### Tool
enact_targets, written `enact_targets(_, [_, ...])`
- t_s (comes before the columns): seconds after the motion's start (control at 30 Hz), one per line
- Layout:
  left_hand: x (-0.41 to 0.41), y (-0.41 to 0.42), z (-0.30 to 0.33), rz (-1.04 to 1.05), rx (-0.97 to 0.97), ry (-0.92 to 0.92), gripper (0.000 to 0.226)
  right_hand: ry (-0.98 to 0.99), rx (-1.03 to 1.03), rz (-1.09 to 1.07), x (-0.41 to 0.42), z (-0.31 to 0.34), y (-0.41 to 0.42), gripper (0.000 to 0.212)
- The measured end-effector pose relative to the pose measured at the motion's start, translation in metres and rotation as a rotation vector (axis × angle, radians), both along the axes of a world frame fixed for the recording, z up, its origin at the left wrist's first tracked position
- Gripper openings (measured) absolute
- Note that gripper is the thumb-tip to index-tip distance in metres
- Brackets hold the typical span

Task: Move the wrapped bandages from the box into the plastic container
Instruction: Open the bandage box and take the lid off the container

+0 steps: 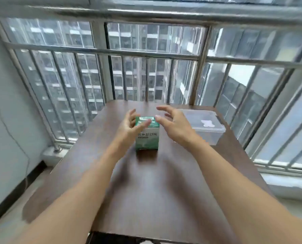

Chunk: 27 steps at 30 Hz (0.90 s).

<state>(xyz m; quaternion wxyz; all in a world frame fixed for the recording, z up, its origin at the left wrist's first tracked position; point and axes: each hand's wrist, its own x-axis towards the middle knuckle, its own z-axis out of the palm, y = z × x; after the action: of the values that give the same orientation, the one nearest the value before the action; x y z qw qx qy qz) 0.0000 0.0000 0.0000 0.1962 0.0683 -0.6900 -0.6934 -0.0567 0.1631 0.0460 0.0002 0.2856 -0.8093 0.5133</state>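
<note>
- A green and white box (147,133) is standing upright near the middle of the dark brown surface (146,191), and its top is looking closed.
- Some characters are showing on the front of the box and a white barcode label is lying on its top, but the picture is too blurred for reading any of them.
- The wrapped bandages are not showing anywhere; I cannot tell if they are inside the box.
- The left hand (129,126) is hovering at the left side of the box, with its fingers (143,124) spread and the thumb reaching over the top edge; I cannot tell if it is touching.
- The right hand (173,125) is hovering above the right upper corner of the box, with the fingers open wide and holding nothing.
- A clear plastic container (206,127) is sitting to the right of the box, partly hidden behind the right hand, and something white is showing through it.
- Metal window bars (146,55) are standing behind the surface, with tall buildings (146,41) outside.
</note>
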Motion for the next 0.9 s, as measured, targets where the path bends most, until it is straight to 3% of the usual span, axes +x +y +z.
enact_targets(0.13, [0.005,0.018,-0.033,0.051,-0.219,0.025,0.142,0.012,0.158,0.022,-0.005,-0.009,-0.006,0.032])
enact_targets(0.3, [-0.004,0.017,-0.038,0.238,-0.297,0.116,0.099,0.219,0.471,0.091,-0.020,0.020,-0.005,0.032])
enact_targets(0.4, [-0.006,0.013,-0.038,0.280,-0.385,0.144,0.095,0.320,0.637,0.156,-0.021,0.042,-0.012,0.029])
enact_targets(0.73, [0.001,0.002,-0.032,0.427,-0.599,0.233,0.103,0.510,0.602,0.284,-0.019,0.042,-0.024,0.033])
enact_targets(0.9, [-0.001,0.004,-0.030,0.386,-0.747,0.259,0.102,0.509,0.638,0.302,-0.016,0.036,-0.019,0.064])
